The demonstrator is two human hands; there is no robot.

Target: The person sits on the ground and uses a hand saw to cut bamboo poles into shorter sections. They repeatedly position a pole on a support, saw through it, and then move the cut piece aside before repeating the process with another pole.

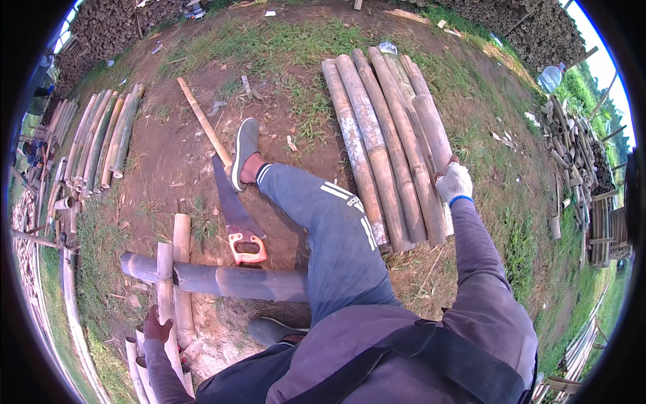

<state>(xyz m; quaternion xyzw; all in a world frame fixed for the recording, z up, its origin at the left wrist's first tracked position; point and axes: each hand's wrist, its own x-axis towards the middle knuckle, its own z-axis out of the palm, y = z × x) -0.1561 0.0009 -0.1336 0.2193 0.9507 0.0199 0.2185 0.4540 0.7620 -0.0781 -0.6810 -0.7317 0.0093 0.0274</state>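
On the right, my right hand [455,182], in a white glove with a blue cuff, grips the near end of a bamboo pole [433,131]. That pole lies on top of a row of cut bamboo poles [383,155] on the ground. Low on the left, my bare left hand [157,327] is beside a pale bamboo pole [165,276], seemingly touching it; its fingers are too dark to make out. A thick dark bamboo pole [235,281] lies crosswise there, passing between the pale pole and another bamboo post [182,269]. My leg covers its right end.
A handsaw [246,247] with an orange handle lies before my left shin, near a bamboo stick [202,122]. More bamboo poles [108,138] lie at the left. Bamboo stacks [518,30] stand at the back, with a clear plastic jug [551,77] at the far right.
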